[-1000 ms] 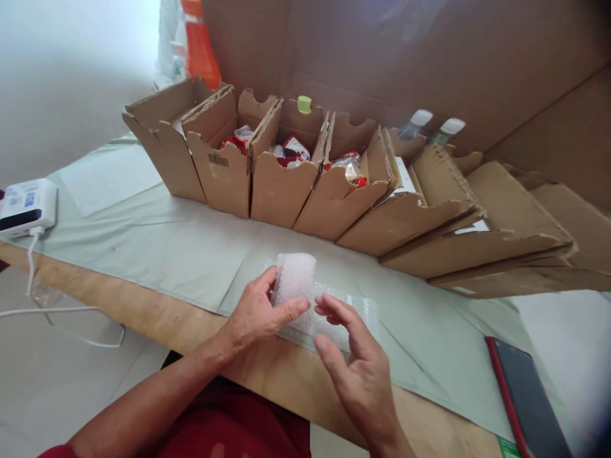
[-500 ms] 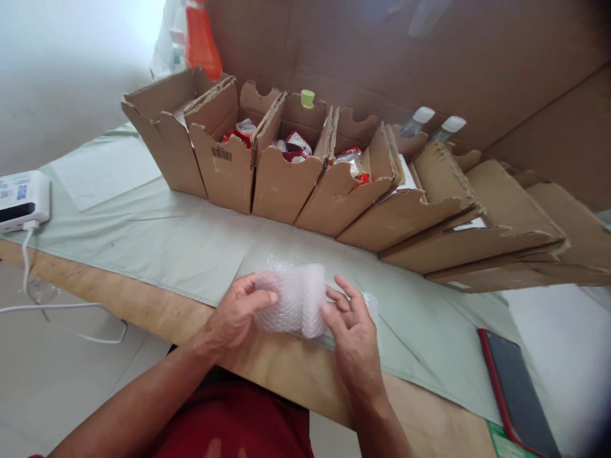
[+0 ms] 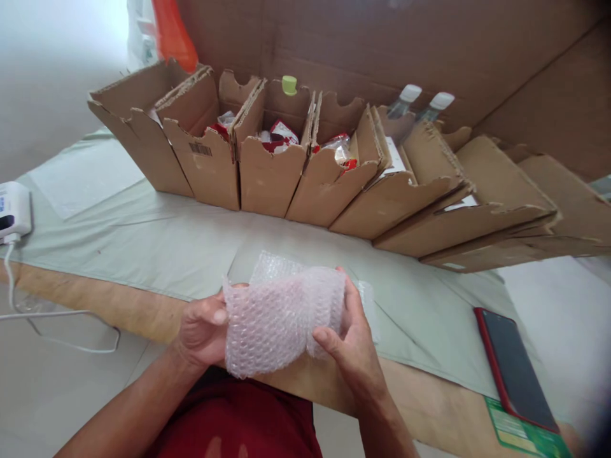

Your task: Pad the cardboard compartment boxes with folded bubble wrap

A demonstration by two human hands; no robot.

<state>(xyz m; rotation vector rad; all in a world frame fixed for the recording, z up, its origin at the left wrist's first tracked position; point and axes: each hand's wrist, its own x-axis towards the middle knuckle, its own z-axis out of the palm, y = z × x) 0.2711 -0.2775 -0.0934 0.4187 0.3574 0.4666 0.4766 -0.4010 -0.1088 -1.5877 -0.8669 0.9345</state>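
Observation:
Between my hands, over the front edge of the table, is a sheet of bubble wrap (image 3: 272, 324), partly rolled at its right end. My left hand (image 3: 205, 327) grips its left edge, thumb in front and fingers behind. Wrapped round the rolled right end is my right hand (image 3: 351, 337), with the thumb across the front. Whether anything lies inside the roll, I cannot tell. Behind it, another piece of bubble wrap (image 3: 272, 266) lies flat on the green cloth, and a clear edge of plastic (image 3: 368, 312) shows at the right.
Several cardboard bins (image 3: 272, 178) stand in a row at the back, some holding red packets (image 3: 284, 133). Bottles with white caps (image 3: 410, 94) rise behind. A red-cased phone (image 3: 518, 372) lies at right on a green card (image 3: 506, 423). At left sits a white device (image 3: 16, 207) with a cable.
The bubble wrap has been lifted nearer to me and its left part opened out wider. My left hand has moved left to its edge; my right hand has closed round the roll.

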